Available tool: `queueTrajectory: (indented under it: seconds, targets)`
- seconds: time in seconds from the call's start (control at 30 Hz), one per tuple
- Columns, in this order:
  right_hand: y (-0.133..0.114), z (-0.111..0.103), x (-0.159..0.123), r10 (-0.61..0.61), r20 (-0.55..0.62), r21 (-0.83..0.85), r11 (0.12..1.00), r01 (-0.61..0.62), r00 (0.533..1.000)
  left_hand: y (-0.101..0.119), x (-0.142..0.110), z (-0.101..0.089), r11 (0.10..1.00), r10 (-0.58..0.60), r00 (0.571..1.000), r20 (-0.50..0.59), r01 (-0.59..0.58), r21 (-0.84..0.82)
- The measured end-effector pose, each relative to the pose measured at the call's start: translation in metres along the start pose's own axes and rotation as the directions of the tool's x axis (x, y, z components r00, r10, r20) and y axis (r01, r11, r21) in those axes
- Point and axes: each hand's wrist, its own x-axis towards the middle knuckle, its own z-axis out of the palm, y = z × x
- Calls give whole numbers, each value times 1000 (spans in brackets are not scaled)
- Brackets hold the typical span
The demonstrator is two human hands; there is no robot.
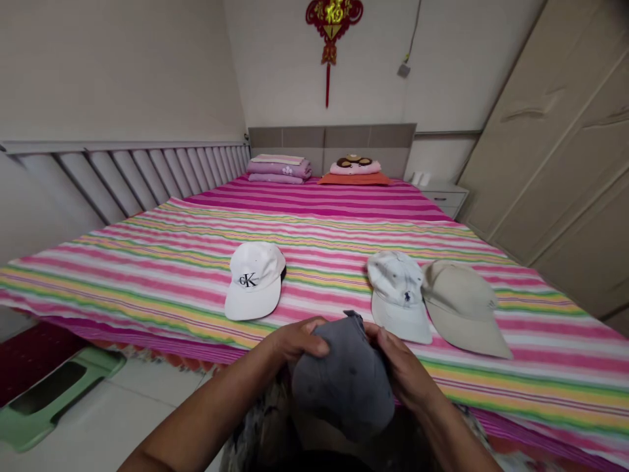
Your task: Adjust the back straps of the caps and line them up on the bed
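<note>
Both my hands hold a dark grey baseball cap point(344, 387) up near the bed's near edge. My left hand point(297, 341) grips its upper left side, and my right hand point(398, 367) grips the right side. Its crown faces down toward me, and part of it is hidden by my fingers. Just left of my hands, a white cap with a black CK logo point(254, 280) lies on the striped bedsheet point(147, 275). To the right, a pale white-blue cap with a navy logo point(397, 295) overlaps the edge of a beige cap point(462, 308).
Folded purple bedding point(279, 169) and a pillow point(354, 168) lie by the headboard point(331, 141). A slatted rail point(132, 177) runs along the bed's left side. A green plastic stool point(54, 400) stands on the floor at left, and wardrobe doors point(550, 144) stand at right.
</note>
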Motion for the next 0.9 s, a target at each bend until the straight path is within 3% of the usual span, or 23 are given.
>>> queueTrajectory:
  seconds: [0.13, 0.33, 0.6, 0.67, 0.77, 0.9]
  targets:
    - [4, 13, -3, 50, -15, 81, 996, -48, 999, 1, 2, 0, 997, 64, 995, -73, -66, -27]
    - [6, 8, -3, -170, -45, -288, 946, 151, 984, 2, 8, 4, 998, 62, 995, -74, -61, 11]
    - [6, 7, -4, -227, -117, -413, 896, 160, 967, -3, 11, 12, 1000, 8, 995, -103, -7, 17]
    - [4, 5, -5, -333, -76, -562, 793, 235, 940, -6, 10, 12, 1000, 7, 990, -144, -5, 18]
    - [-1, 4, -10, -496, 115, -792, 477, 381, 861, -8, 10, 13, 999, 38, 971, -235, -33, 25]
    - [-5, 7, -17, -501, 388, -858, 110, 502, 774, -9, 9, 15, 996, 24, 961, -274, -1, 84]
